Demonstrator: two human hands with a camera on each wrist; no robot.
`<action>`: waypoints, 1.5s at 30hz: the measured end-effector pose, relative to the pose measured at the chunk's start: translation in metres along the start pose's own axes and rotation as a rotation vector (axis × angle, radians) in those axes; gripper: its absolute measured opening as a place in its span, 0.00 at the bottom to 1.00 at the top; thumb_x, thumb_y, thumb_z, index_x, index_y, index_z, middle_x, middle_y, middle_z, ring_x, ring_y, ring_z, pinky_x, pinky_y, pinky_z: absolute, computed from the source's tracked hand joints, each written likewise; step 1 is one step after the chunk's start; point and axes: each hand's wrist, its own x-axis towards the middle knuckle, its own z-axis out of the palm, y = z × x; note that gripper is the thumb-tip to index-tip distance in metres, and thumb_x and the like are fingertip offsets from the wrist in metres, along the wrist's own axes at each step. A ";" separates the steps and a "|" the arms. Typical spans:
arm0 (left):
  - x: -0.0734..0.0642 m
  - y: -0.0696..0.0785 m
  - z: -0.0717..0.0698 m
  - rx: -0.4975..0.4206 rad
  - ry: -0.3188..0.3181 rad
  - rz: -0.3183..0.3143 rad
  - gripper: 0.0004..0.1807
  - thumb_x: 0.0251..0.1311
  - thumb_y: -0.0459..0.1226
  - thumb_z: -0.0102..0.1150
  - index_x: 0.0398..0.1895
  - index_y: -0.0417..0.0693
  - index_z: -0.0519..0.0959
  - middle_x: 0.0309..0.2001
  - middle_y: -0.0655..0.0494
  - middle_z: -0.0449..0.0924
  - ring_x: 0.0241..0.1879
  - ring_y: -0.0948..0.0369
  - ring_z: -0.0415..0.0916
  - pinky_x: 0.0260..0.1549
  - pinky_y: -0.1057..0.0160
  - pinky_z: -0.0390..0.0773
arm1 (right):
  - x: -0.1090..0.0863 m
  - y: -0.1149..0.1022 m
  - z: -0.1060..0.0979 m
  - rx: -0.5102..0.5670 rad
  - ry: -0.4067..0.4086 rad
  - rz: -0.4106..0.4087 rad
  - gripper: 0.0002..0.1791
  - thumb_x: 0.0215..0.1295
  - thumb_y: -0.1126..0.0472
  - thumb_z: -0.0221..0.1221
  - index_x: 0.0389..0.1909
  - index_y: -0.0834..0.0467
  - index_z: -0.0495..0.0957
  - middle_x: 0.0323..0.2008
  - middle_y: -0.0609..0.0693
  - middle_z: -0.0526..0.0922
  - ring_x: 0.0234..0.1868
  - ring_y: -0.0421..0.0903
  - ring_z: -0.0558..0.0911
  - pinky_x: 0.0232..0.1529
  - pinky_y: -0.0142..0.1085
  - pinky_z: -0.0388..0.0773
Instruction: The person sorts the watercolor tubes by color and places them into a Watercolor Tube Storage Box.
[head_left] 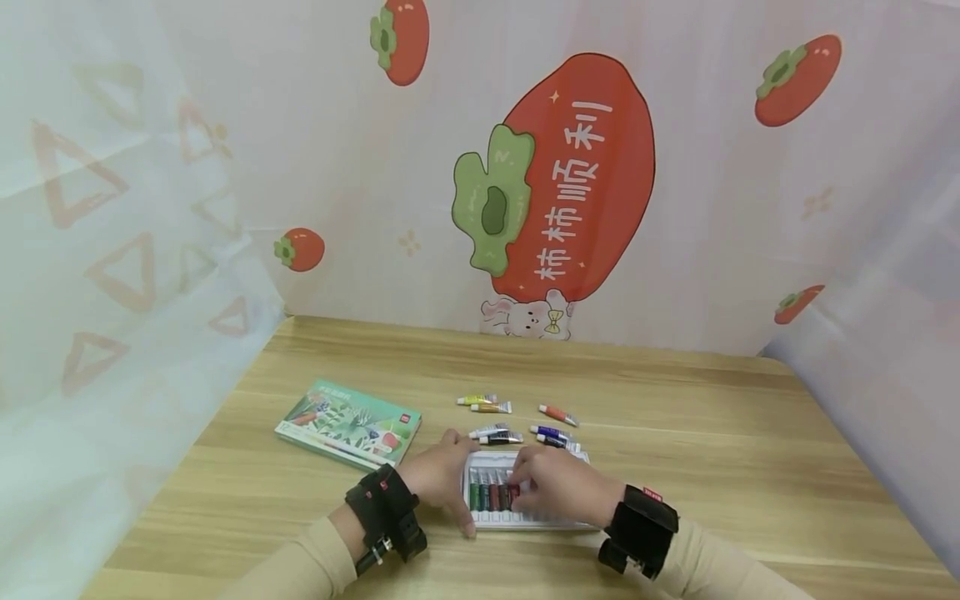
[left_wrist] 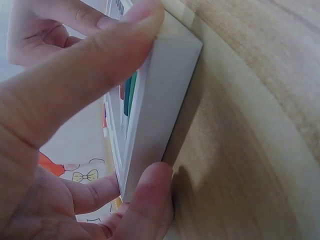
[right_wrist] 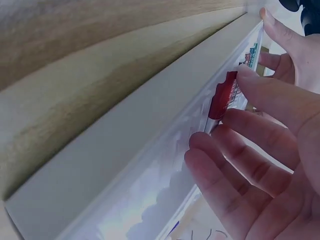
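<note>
A white plastic paint tray (head_left: 525, 527) lies on the table in front of me, with several small paint tubes (head_left: 483, 497) side by side in its left part. My left hand (head_left: 442, 475) grips the tray's left end, thumb at the near corner and fingers at the far one. Over the tray's middle, my right hand (head_left: 558, 483) pinches a red paint tube (right_wrist: 223, 95) between thumb and forefinger. That tube sits at the right end of the row, partly hidden by the fingers. Vacant slots of the tray (right_wrist: 150, 205) show beside it in the right wrist view.
Behind the tray lie loose tubes: yellow (head_left: 477, 400), ochre (head_left: 491, 408), orange (head_left: 559, 414), white (head_left: 487, 431), black (head_left: 501, 437), blue (head_left: 551, 432) and a dark one (head_left: 558, 443). A green illustrated box (head_left: 348, 421) lies at the left. A printed curtain (head_left: 360, 167) hangs behind the table.
</note>
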 end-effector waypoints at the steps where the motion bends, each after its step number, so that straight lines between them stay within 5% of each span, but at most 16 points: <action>1: 0.000 0.000 0.000 0.002 0.003 0.004 0.62 0.27 0.43 0.90 0.72 0.38 0.66 0.60 0.40 0.65 0.54 0.46 0.74 0.57 0.43 0.77 | 0.000 0.001 0.001 -0.007 0.007 -0.012 0.14 0.59 0.59 0.74 0.45 0.59 0.89 0.40 0.42 0.81 0.37 0.34 0.76 0.38 0.29 0.77; 14: 0.005 0.000 0.002 0.031 0.003 -0.001 0.62 0.26 0.44 0.90 0.72 0.40 0.67 0.60 0.42 0.66 0.54 0.48 0.74 0.57 0.44 0.77 | -0.001 0.025 -0.012 0.027 0.182 -0.098 0.10 0.62 0.68 0.70 0.44 0.58 0.89 0.40 0.45 0.87 0.41 0.39 0.83 0.44 0.32 0.83; 22: 0.005 0.000 -0.001 0.027 0.010 -0.008 0.62 0.26 0.43 0.91 0.72 0.40 0.67 0.60 0.42 0.66 0.53 0.48 0.74 0.57 0.44 0.77 | 0.001 0.046 -0.027 0.058 0.207 0.039 0.11 0.64 0.67 0.69 0.47 0.59 0.88 0.44 0.48 0.88 0.50 0.46 0.84 0.49 0.40 0.84; 27: 0.003 0.001 -0.002 0.024 0.012 -0.006 0.62 0.26 0.42 0.91 0.72 0.40 0.67 0.59 0.42 0.66 0.52 0.49 0.74 0.57 0.44 0.77 | 0.005 0.064 -0.034 0.053 0.261 0.163 0.12 0.64 0.69 0.68 0.48 0.60 0.88 0.44 0.49 0.86 0.43 0.43 0.83 0.45 0.39 0.84; 45: 0.001 -0.004 0.003 -0.019 0.021 -0.006 0.63 0.24 0.41 0.91 0.72 0.39 0.67 0.58 0.41 0.66 0.51 0.46 0.75 0.53 0.42 0.79 | 0.025 0.105 -0.033 0.031 0.239 0.285 0.08 0.61 0.71 0.69 0.40 0.60 0.88 0.36 0.47 0.84 0.37 0.44 0.79 0.45 0.44 0.82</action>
